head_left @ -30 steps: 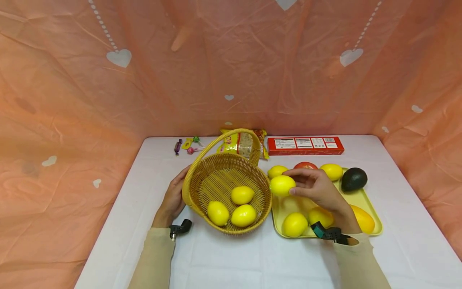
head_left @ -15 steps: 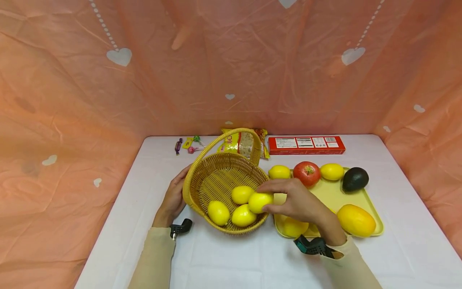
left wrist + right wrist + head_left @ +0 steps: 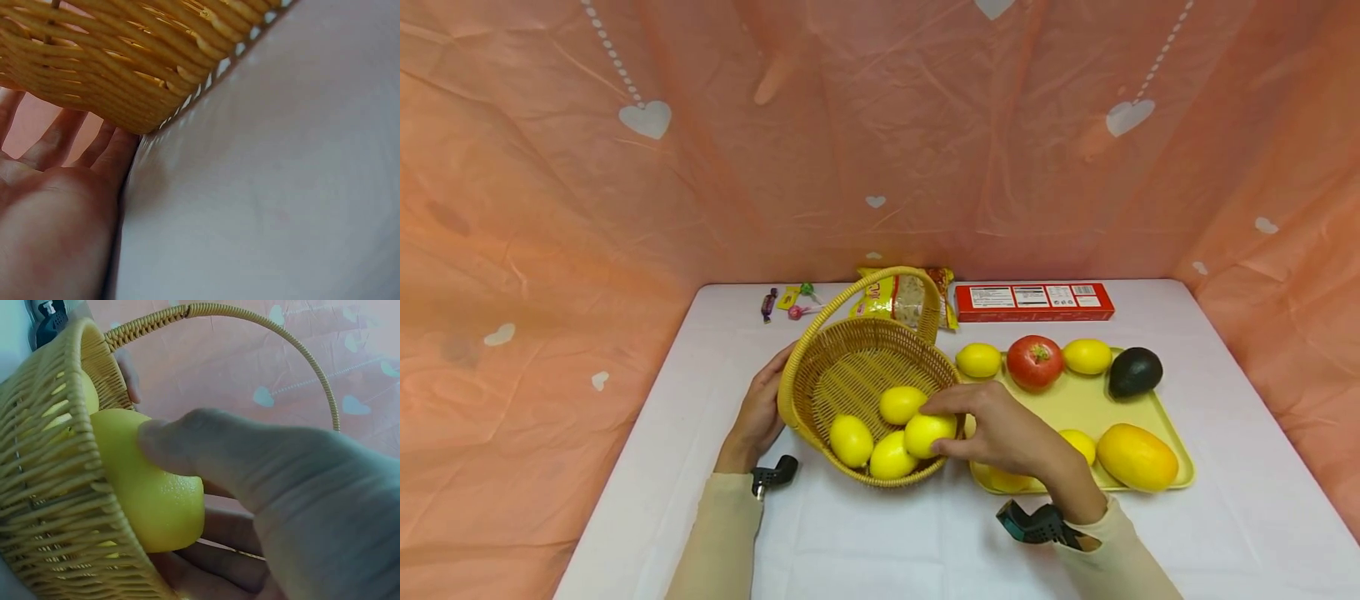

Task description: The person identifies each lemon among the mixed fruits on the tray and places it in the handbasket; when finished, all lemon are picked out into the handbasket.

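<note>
A round wicker basket (image 3: 850, 367) with an arched handle (image 3: 812, 333) stands mid-table, with several yellow lemons (image 3: 852, 441) in its near part. My left hand (image 3: 762, 410) rests on the basket's left side. In the left wrist view its fingers (image 3: 55, 139) lie fairly straight along the outer wicker wall. Just inside the right rim, my right hand (image 3: 1003, 429) holds another lemon (image 3: 156, 494) between thumb and fingers, low beside the others. The right wrist view has the thumb (image 3: 169, 447) on top of this lemon and the fingers beneath.
Right of the basket lies a yellow tray (image 3: 1172, 425) with a red pomegranate-like fruit (image 3: 1034, 363), a dark avocado (image 3: 1135, 372), a mango (image 3: 1138, 457) and more lemons (image 3: 1087, 357). Behind are a red box (image 3: 1034, 302), a snack bag (image 3: 910, 298) and small candies (image 3: 768, 305).
My right hand has carried the lemon left from over the tray, across the rim into the basket. A lemon there has shifted slightly left. My left hand has stayed put.
</note>
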`<act>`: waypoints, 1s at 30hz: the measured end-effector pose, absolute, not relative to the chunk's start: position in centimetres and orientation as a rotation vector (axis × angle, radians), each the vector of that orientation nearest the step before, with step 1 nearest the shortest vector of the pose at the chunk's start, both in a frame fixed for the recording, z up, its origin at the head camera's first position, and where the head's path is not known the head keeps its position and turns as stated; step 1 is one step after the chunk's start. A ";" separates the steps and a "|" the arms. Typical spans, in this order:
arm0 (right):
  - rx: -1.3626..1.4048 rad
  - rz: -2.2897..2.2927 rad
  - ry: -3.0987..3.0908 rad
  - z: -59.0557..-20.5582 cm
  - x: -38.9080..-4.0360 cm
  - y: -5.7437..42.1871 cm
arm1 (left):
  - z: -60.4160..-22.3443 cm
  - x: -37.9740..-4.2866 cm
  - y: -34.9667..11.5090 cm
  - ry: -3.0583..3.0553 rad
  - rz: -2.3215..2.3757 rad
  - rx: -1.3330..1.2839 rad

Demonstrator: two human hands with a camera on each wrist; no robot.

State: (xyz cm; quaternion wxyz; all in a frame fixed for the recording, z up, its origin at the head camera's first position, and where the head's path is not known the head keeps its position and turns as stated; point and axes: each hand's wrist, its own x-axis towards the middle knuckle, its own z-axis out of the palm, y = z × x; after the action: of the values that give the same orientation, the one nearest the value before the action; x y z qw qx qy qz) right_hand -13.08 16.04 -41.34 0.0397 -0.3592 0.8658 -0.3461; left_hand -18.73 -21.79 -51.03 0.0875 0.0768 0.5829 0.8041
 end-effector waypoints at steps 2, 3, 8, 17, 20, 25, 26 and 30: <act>-1.098 -1.057 2.637 -41.5 -13.0 15.7 | -51.0 -18.7 -21.8 1.741 2.397 0.228; -1.103 -1.053 2.627 -41.6 -13.0 15.5 | -51.0 -18.7 -21.8 1.740 2.400 0.228; -1.135 -1.059 2.564 -42.2 -12.8 14.2 | -51.1 -18.6 -21.9 1.743 2.402 0.250; -0.952 -1.412 2.518 -42.0 -13.6 16.2 | -51.3 -18.7 -21.9 1.727 2.402 0.268; -0.842 -1.591 2.415 -42.0 -14.4 18.3 | -51.3 -18.7 -21.9 1.735 2.396 0.266; -0.743 -1.793 2.357 -41.9 -15.5 22.5 | -51.3 -18.8 -22.0 1.737 2.390 0.277; -0.711 -1.811 2.384 -41.8 -15.6 23.5 | -51.3 -18.8 -21.9 1.734 2.391 0.278; -0.520 -1.807 2.507 -41.4 -15.3 27.5 | -51.3 -18.8 -21.9 1.728 2.398 0.272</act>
State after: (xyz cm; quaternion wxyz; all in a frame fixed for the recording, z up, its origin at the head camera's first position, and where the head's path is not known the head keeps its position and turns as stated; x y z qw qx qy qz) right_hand -15.33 27.49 -41.45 0.0039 -0.1659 0.7999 -0.5767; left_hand -18.82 -21.89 -51.27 0.0865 0.0913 0.5801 0.8048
